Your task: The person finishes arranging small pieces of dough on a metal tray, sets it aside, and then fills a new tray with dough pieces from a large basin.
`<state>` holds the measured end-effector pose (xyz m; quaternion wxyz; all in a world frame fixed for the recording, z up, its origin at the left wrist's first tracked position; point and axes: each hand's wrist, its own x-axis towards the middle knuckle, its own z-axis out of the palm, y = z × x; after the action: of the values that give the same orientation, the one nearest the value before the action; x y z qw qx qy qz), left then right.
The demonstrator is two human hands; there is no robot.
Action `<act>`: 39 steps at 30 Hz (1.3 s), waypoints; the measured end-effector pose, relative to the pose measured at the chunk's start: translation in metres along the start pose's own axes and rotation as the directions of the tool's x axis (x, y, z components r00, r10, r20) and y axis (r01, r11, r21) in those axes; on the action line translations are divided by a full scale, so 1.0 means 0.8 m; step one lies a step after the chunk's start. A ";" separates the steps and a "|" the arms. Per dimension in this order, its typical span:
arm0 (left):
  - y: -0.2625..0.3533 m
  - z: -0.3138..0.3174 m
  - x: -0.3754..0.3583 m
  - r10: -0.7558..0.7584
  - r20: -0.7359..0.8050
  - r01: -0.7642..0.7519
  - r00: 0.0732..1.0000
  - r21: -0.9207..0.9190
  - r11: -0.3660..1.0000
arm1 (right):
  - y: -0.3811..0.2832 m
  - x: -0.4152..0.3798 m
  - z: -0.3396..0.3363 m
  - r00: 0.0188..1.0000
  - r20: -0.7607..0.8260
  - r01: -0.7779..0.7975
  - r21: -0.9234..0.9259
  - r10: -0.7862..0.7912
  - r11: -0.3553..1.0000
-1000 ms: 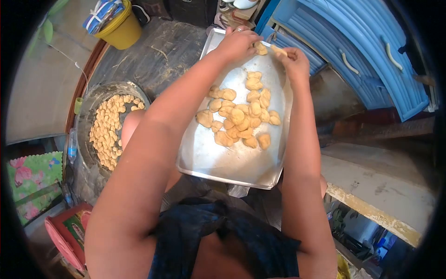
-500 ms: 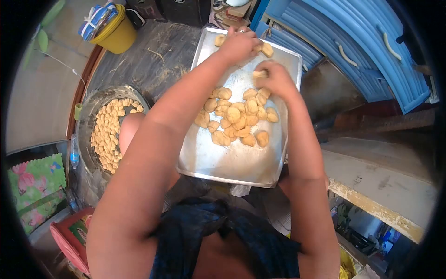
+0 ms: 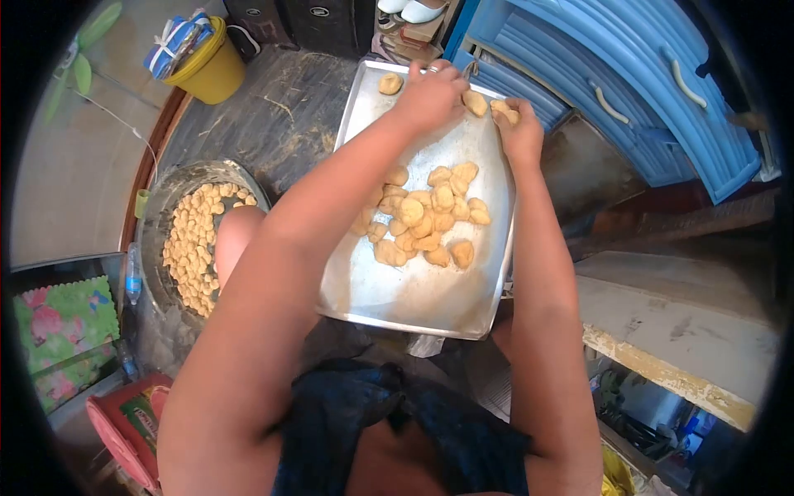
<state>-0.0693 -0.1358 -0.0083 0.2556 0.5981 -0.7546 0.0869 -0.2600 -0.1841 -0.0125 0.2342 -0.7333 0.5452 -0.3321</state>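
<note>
A metal baking tray [image 3: 397, 302] lies before me, with a heap of flattened yellowish dough pieces [image 3: 422, 219] across its middle. My right hand [image 3: 521, 136] is at the far right corner, its fingers closed on a dough piece [image 3: 503, 111]. Near the far rim my left hand [image 3: 428, 97], wearing a ring, has its fingers curled downward; what is under them is hidden. Just right of that hand sits another dough piece [image 3: 475, 103]. One more dough ball [image 3: 390, 83] rests in the far left corner. My left forearm hides part of the tray.
On the floor at left stands a round basin [image 3: 153, 223] holding many small dough pieces. Beyond it is a yellow bucket [image 3: 217, 70] with a blue package on top. Blue drawers [image 3: 562, 70] border the far right, and a worn wooden ledge [image 3: 670, 355] runs along the right.
My right hand has moved away from me, from above the heap to the tray's far right corner, carrying a dough piece. My left hand has stayed near the far rim.
</note>
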 end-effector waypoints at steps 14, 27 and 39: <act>-0.078 -0.032 -0.059 -0.350 0.033 0.351 0.936 -0.172 0.921 | -0.005 -0.033 -0.019 0.995 -0.089 -0.055 -0.034 0.052 0.998; -0.044 -0.104 -0.132 -0.047 0.707 0.318 0.706 -0.256 0.913 | -0.106 -0.040 0.091 0.849 0.258 0.507 -0.145 -0.462 0.850; -0.092 -0.053 -0.092 -0.478 0.110 0.444 0.871 -0.591 0.673 | -0.113 -0.070 0.049 0.903 0.404 0.147 0.029 -0.146 0.989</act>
<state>0.0237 -0.0736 -0.0210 0.4649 0.6540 -0.5595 -0.2075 -0.1836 -0.1045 0.0121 0.3157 -0.8251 0.4287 -0.1891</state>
